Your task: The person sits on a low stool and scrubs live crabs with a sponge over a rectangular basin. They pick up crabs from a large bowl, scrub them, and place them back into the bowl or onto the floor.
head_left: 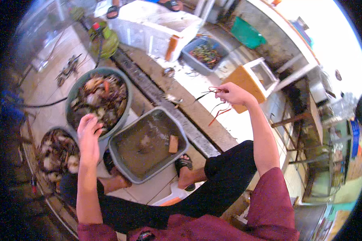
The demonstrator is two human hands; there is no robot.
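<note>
My right hand (232,95) is raised at the right, its fingers pinched on several thin red and dark strings (218,116) that dangle below and beside it. My left hand (89,132) hovers at the near edge of a round green tub (129,105), fingers loosely bent and apart, with nothing seen in them. Inside that tub is a heap of what look like crabs (96,93), brown and pale with some orange. Between my feet stands a grey rectangular basin (116,160) of murky brown water, with a reddish-brown block (173,143) at its right side.
Another tub of crabs (54,154) stands at the left. Farther off are a white foam box (138,36), a grey bin (197,66) of coloured scraps, a green gas cylinder (104,42) and an orange-brown box (241,82). A dark drain channel (165,98) crosses the floor.
</note>
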